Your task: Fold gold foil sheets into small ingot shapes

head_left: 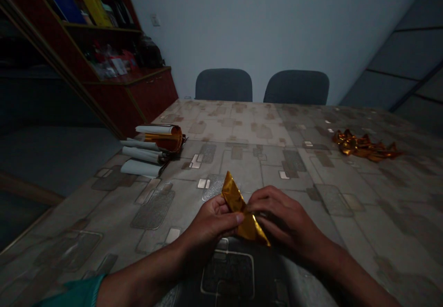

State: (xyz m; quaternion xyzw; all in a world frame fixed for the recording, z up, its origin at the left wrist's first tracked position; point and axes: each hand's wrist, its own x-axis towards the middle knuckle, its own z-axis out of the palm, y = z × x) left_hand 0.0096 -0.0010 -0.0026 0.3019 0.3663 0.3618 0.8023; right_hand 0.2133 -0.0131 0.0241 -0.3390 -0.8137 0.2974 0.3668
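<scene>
A piece of folded gold foil paper [233, 194] with pointed ends is held above the near part of the table. My left hand [216, 219] grips it from the left, the thumb pressed flat on its face. From the right, my right hand [278, 210] has its fingers closed against the paper's middle and right edge; the fingertips are partly hidden. One tip of the paper points up and away, the other down to the right.
Curled sheets of gold foil paper with pale backs [141, 152] lie at the table's left. Several folded gold pieces [367, 146] sit in a row at the right. Two grey chairs [224, 85] stand behind the patterned table [242, 127]. A wooden cabinet [152, 92] is at the back left.
</scene>
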